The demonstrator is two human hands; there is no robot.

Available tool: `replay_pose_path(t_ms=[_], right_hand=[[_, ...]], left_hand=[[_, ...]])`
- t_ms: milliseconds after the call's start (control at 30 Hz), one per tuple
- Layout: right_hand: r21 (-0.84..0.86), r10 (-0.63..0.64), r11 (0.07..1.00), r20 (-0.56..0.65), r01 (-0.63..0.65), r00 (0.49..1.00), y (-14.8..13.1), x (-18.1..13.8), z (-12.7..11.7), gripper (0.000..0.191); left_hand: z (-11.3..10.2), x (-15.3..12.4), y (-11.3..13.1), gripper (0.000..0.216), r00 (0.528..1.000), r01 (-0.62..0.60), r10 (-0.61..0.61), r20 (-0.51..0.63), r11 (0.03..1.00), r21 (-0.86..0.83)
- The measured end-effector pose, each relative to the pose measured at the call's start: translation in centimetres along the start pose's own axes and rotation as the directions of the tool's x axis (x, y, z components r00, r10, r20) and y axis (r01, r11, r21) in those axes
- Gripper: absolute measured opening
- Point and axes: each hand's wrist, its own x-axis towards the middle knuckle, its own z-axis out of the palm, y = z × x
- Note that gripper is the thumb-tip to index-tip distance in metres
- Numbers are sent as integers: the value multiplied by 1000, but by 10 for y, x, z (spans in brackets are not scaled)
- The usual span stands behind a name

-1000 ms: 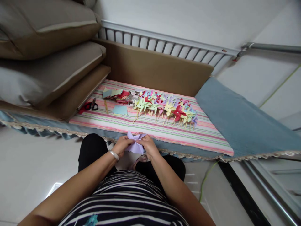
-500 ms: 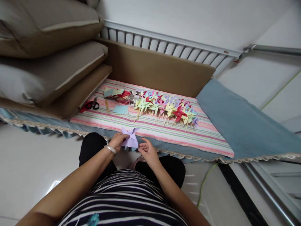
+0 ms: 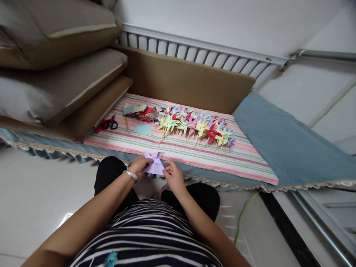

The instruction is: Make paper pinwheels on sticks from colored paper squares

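Observation:
A lilac paper pinwheel point(image 3: 154, 165), partly folded, is held over my lap by the edge of the bed. My left hand point(image 3: 139, 165) is closed on its left side, thumb on top near the centre. At its lower right corner, my right hand point(image 3: 173, 175) pinches the paper between thumb and fingertip, the other fingers loosely bent. Beyond my hands, many finished pinwheels point(image 3: 200, 128) on wooden sticks lie in rows on the striped cloth point(image 3: 236, 167). Pale blue paper squares point(image 3: 143, 129) lie to their left.
Folded coloured papers point(image 3: 141, 112), wooden sticks point(image 3: 127, 125) and scissors with black and red handles point(image 3: 108, 124) lie at the cloth's left. Thick cushions point(image 3: 63, 81) are stacked on the left. A brown board point(image 3: 189, 78) stands against the metal rail point(image 3: 200, 48) at the back.
My right hand has moved slightly left and its fingers have closed on the pinwheel's lower right corner. My left hand keeps its hold.

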Motion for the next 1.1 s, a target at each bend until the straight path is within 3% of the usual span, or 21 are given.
replay_pose_path(t_ms=[133,233,333,467,600,667,767,833,900,1033,1100], right_hand=[[205,122,970,65,-133,990,-11,-2,-3,18],[351,240,898,111,-264,964,-17,-2,-5,24],[348,277,887,128,-305,952,-19,-2,-8,24],[94,135,985,84,-143,987,-13,0,-11,14],[-48,-40,998,65,44,997,-10,-1,-11,18],[33,-6,999,95,3,996,-12,-2,-10,19],[225,122,961,175,-160,977,-19,-3,-11,23],[259,167,941,207,-218,964,-21,-3,-12,25],[188,150,965,190,-185,970,-21,-3,-12,24],[-40,-45,998,120,50,992,-16,-4,-10,28],[-53,-67,996,123,74,990,-16,-4,-9,28]], left_hand=[[1,-3,2,17,1000,15,-15,6,1000,9],[3,-8,5,16,999,29,-29,18,1000,5],[5,-14,10,14,999,37,-37,24,999,-2],[7,-19,14,14,999,38,-38,14,999,-4],[6,-19,17,17,999,50,-51,13,999,3],[5,-19,18,18,998,64,-64,17,998,7],[4,-18,19,18,996,85,-85,34,996,8],[3,-18,19,18,995,89,-89,55,996,5],[2,-18,19,17,993,90,-90,73,996,5],[1,-15,18,16,991,107,-108,73,994,18],[0,-13,18,17,991,116,-117,71,993,24]])
